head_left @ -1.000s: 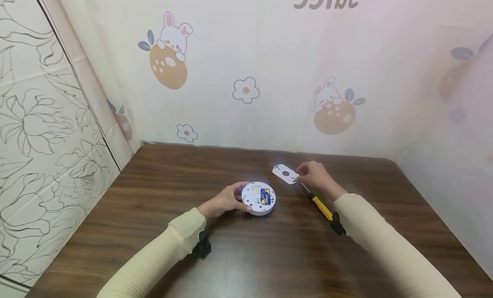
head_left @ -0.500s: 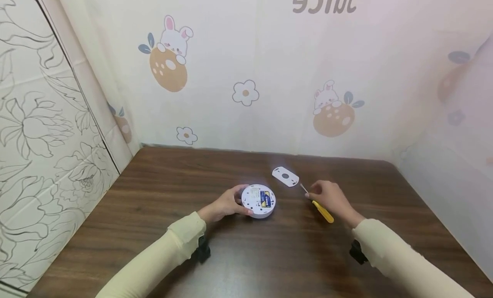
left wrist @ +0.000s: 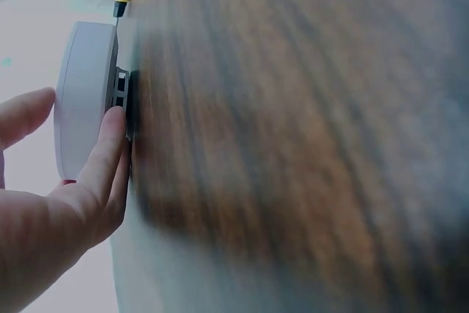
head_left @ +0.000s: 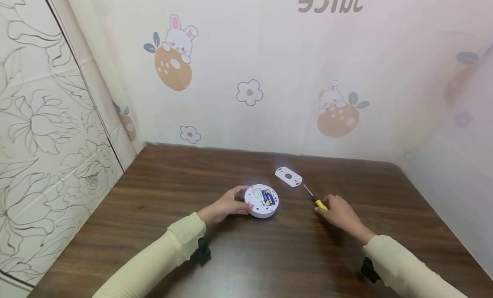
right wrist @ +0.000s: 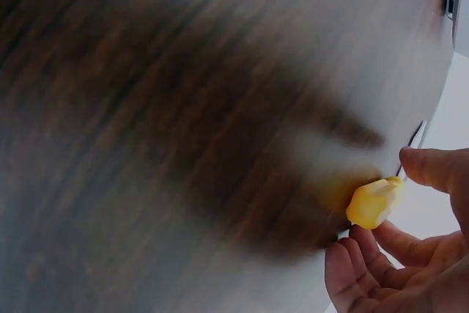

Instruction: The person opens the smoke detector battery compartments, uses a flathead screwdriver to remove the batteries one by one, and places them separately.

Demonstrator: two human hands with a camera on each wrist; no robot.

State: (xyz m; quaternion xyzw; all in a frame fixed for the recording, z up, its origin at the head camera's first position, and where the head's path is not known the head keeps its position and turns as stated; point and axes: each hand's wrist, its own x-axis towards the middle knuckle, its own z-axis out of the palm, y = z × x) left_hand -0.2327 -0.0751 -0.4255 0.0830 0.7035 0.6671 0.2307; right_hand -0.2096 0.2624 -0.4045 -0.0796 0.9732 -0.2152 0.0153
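My left hand (head_left: 227, 204) holds a round white smoke detector (head_left: 253, 207) by its left side, thumb at the near edge and fingers at the far one. Its back faces up, with a blue and yellow battery (head_left: 268, 197) seated in it. The left wrist view shows the detector (left wrist: 84, 100) edge-on, its vented side toward the table. My right hand (head_left: 342, 212) has thumb and fingers around the yellow handle of a screwdriver (head_left: 320, 203), whose tip points toward the white mounting plate (head_left: 295, 181). In the right wrist view the handle's end (right wrist: 374, 203) lies between thumb and fingers.
The mounting plate lies flat on the brown wood-grain table (head_left: 246, 255), behind and right of the detector. A patterned curtain (head_left: 285, 127) hangs along the table's back edge. A dark wrist camera (head_left: 369, 269) sits under the right sleeve.
My right hand has let go of the mounting plate's corner and moved nearer and to the right, onto the screwdriver's handle. The left hand keeps its hold on the detector.
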